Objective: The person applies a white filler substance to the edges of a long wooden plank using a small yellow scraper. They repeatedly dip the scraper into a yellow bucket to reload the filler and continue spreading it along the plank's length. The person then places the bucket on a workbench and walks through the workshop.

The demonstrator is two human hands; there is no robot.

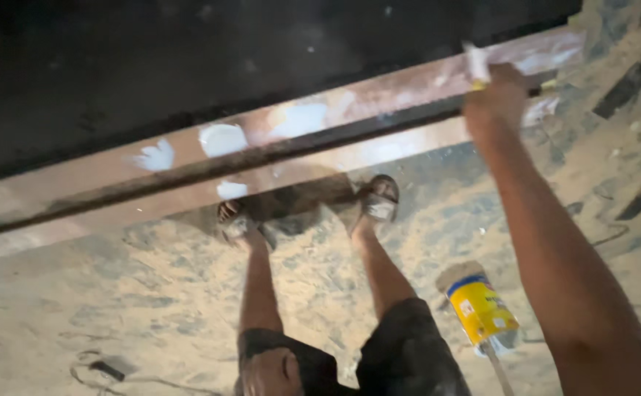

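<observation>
My right hand (498, 97) reaches out to the far right end of a long brown wooden beam (350, 103) and grips a small putty blade (476, 63) smeared with white paste, pressed against the wood. Several white paste patches (222, 138) dot the beam. A second, lower beam (298, 172) runs alongside it. What looks like my left hand (270, 372) rests curled on my left thigh at the bottom edge, too dim to read clearly. My sandalled feet (379, 199) stand right against the lower beam.
A yellow can (482, 308) with a stick in it stands on the sandy, dusty floor to the right of my legs. A dark wall surface (188, 59) lies behind the beams. Dark flat scraps (625, 86) and a small dark object with a cord (106, 369) lie on the floor.
</observation>
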